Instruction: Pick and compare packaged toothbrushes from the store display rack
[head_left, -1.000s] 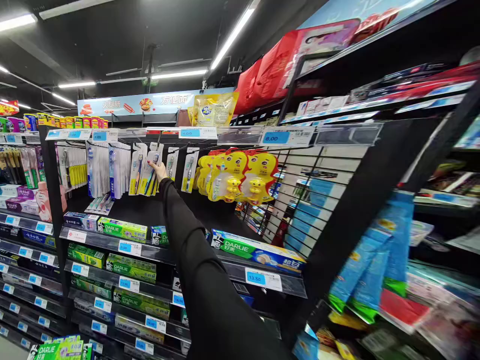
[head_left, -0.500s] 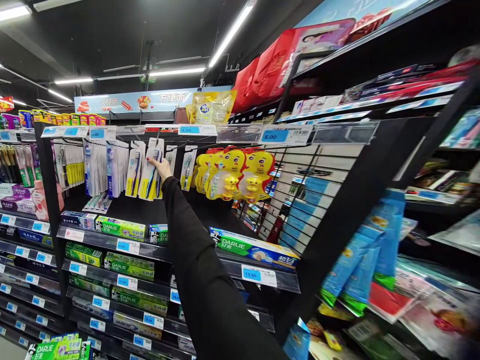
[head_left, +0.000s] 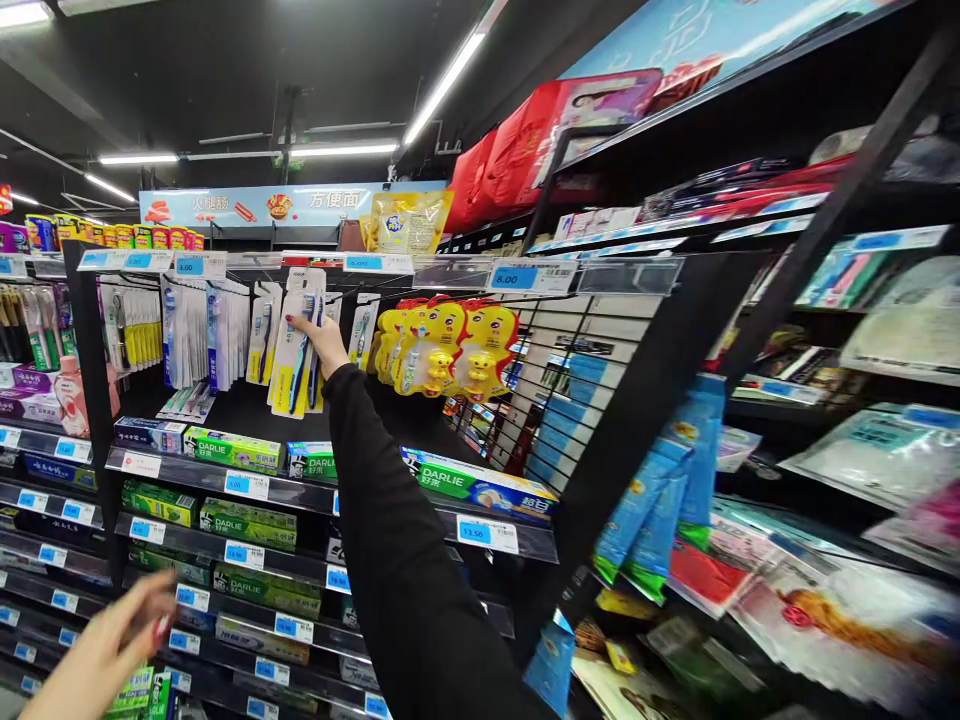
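My right hand [head_left: 324, 340] is stretched out at the pegs, closed with thumb and fingers on a toothbrush pack [head_left: 286, 365], a white and yellow card. Another pack with a dark blue brush seems pressed close behind it; whether it is gripped too I cannot tell. Left of that, a similar toothbrush pack [head_left: 262, 335] hangs on its peg, and one more hanging toothbrush pack [head_left: 363, 330] is right of my wrist. My left hand [head_left: 101, 650] is at the lower left, slightly blurred, thumb and fingers apart and nothing in it, in front of the lower toothpaste shelves.
Yellow chick-shaped packs [head_left: 450, 350] hang to the right, before a wire grid [head_left: 555, 400]. Below are DARLIE toothpaste boxes [head_left: 232, 448] along a shelf edge. Blue packets [head_left: 645, 500] hang off the black side post. A clear price rail [head_left: 450, 270] runs above the pegs.
My right hand has drawn the toothbrush pack nearer and slightly down, so it looks larger. My left hand has come into view at the lower left. The view has turned a little right.
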